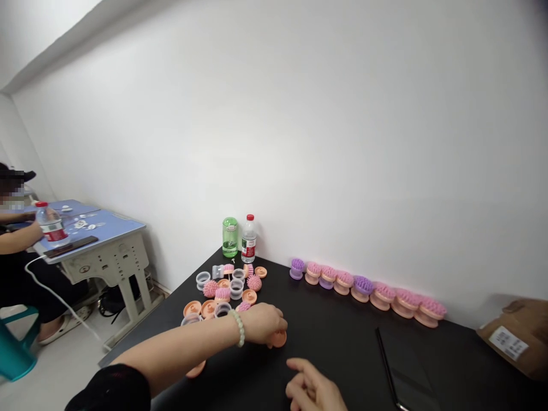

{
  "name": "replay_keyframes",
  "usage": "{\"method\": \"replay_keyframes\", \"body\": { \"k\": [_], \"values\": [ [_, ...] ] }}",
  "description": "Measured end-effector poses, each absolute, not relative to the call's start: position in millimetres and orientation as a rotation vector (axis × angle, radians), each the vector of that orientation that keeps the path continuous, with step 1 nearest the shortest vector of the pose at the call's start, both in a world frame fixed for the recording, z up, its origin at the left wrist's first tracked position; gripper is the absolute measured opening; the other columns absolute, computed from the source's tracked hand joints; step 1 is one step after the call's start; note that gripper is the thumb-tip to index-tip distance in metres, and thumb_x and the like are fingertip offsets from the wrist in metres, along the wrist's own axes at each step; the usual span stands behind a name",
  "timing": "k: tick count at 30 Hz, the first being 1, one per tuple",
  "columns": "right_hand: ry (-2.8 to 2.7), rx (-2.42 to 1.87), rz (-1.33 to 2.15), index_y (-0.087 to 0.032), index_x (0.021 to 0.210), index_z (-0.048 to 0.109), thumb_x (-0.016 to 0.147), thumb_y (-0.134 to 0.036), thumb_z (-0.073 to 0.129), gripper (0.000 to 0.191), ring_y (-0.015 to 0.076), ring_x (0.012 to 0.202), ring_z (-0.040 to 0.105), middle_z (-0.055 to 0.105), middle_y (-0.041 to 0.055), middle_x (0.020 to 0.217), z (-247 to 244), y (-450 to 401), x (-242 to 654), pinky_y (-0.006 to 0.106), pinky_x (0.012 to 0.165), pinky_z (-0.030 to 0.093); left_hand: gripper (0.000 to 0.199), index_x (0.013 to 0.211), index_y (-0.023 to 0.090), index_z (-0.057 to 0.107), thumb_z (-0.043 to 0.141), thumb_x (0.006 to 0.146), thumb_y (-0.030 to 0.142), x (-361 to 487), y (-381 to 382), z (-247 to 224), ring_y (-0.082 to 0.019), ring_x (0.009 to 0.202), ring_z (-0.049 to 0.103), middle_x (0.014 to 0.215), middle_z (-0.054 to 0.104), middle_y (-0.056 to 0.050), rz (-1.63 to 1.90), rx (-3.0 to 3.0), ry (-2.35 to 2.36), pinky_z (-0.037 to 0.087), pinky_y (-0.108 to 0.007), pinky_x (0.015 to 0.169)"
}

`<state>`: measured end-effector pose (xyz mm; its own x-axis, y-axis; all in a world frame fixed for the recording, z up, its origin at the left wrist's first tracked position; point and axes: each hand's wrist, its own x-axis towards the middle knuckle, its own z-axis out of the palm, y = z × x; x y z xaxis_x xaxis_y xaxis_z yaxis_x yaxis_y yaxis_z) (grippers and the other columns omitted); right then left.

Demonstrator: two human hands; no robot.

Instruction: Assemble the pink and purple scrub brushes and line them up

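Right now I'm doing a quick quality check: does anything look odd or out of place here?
Nothing looks spilled. Along the wall, the third brush from the left pairs pink bristles with a purple base, and the fifth brush purple bristles with a peach base; those colors look mismatched.

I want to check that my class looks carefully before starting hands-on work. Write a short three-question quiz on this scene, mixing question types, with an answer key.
1. Multiple choice: What do the fingers of the left hand hold?
A) The clear bottle
B) An orange piece
C) The brown bag
2. True or false: On the black table, the green bottle stands to the left of the red-capped bottle, as the camera sees it.
3. Fill in the blank: In the row of bristled pieces by the wall, most tops are pink, but two are ______.

Key: 1. B; 2. True; 3. purple
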<state>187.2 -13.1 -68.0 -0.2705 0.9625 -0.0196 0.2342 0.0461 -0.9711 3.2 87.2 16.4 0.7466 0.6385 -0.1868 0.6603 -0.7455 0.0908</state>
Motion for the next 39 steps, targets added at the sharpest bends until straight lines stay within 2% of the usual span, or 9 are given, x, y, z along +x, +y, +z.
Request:
{"method": "replay_keyframes", "body": {
  "k": [4, 8, 11, 15, 18, 26, 30, 34, 39],
  "values": [
    [-1.645, -1.295, 0.908, -0.021, 0.105, 0.068, 0.083, -0.043, 0.059, 0.033, 0.0186, 0.063, 0.067, 0.069, 0.0023, 0.076, -71, -8, 198, 0.027, 0.057, 0.055, 0.067, 0.116, 0.018, 0.061, 0.091, 0.059, 0.035, -17, 69, 22, -0.032, 0.112, 0.062, 0.127, 0.062, -0.014, -0.024, 2.772, 0.962, 0.051, -0.036, 0.090],
    [-1.730, -1.323, 0.542, -0.023, 0.111, 0.067, 0.086, -0.038, 0.058, 0.031, 0.0198, 0.073, 0.069, 0.070, 0.0059, 0.092, -75, -8, 203, 0.031, 0.066, 0.059, 0.069, 0.116, 0.020, 0.061, 0.092, 0.055, 0.027, -51, 48, 33, -0.029, 0.113, 0.061, 0.127, 0.062, -0.011, 0.262, 2.655, 1.064, 0.050, -0.037, 0.094],
    [-1.798, -1.300, 0.395, -0.024, 0.118, 0.063, 0.088, -0.035, 0.058, 0.033, 0.0215, 0.083, 0.070, 0.069, 0.0082, 0.105, -78, -11, 200, 0.029, 0.063, 0.060, 0.055, 0.111, 0.024, 0.062, 0.088, 0.062, 0.022, -83, 34, 40, -0.026, 0.110, 0.061, 0.119, 0.065, -0.005, 0.469, 2.545, 1.309, 0.050, -0.034, 0.091],
    [-1.888, -1.197, 0.225, -0.028, 0.122, 0.059, 0.094, -0.033, 0.053, 0.029, 0.0160, 0.065, 0.067, 0.067, 0.0082, 0.110, -75, -16, 187, 0.030, 0.062, 0.062, 0.025, 0.105, 0.020, 0.063, 0.064, 0.082, 0.011, -120, 32, 48, -0.025, 0.108, 0.060, 0.113, 0.064, -0.007, 0.603, 2.487, 1.543, 0.048, -0.037, 0.090],
    [-1.934, -1.083, 0.098, -0.027, 0.124, 0.057, 0.098, -0.032, 0.050, 0.027, 0.0177, 0.067, 0.067, 0.066, 0.0094, 0.107, -70, -18, 174, 0.029, 0.060, 0.062, 0.019, 0.098, 0.020, 0.065, 0.059, 0.083, 0.009, -128, 39, 50, -0.026, 0.106, 0.059, 0.109, 0.065, -0.007, 0.600, 2.516, 1.588, 0.046, -0.039, 0.091],
    [-1.994, -1.005, -0.186, -0.021, 0.127, 0.057, 0.099, -0.032, 0.051, 0.030, 0.0294, 0.100, 0.066, 0.068, 0.0132, 0.109, -71, -19, 171, 0.042, 0.079, 0.063, 0.053, 0.112, 0.023, 0.061, 0.063, 0.066, -0.002, -83, 61, 31, -0.028, 0.100, 0.056, 0.097, 0.065, -0.006, 0.359, 2.703, 1.386, 0.044, -0.040, 0.089],
    [-2.014, -0.972, -0.204, -0.022, 0.131, 0.055, 0.098, -0.030, 0.054, 0.034, 0.0318, 0.109, 0.063, 0.067, 0.0128, 0.115, -71, -24, 170, 0.046, 0.085, 0.061, 0.041, 0.109, 0.020, 0.060, 0.061, 0.072, 0.002, -86, 65, 29, -0.026, 0.096, 0.058, 0.097, 0.064, -0.007, 0.401, 2.660, 1.453, 0.046, -0.037, 0.085],
    [-2.046, -1.026, -0.052, -0.026, 0.136, 0.051, 0.095, -0.026, 0.057, 0.041, 0.0340, 0.121, 0.057, 0.063, 0.0120, 0.127, -59, -23, 159, 0.051, 0.093, 0.057, 0.042, 0.127, 0.019, 0.050, 0.053, 0.086, 0.011, -100, 63, 35, -0.026, 0.112, 0.055, 0.118, 0.061, -0.010, 0.516, 2.594, 1.549, 0.044, -0.037, 0.094],
    [-2.007, -1.059, 0.130, -0.026, 0.130, 0.055, 0.094, -0.027, 0.058, 0.036, 0.0340, 0.125, 0.054, 0.063, 0.0104, 0.126, -41, -7, 141, 0.054, 0.098, 0.053, 0.055, 0.115, 0.023, 0.059, 0.075, 0.064, 0.008, -95, 64, 26, -0.032, 0.111, 0.054, 0.113, 0.063, -0.009, 0.381, 2.656, 1.438, 0.044, -0.041, 0.092]
  ]
}}
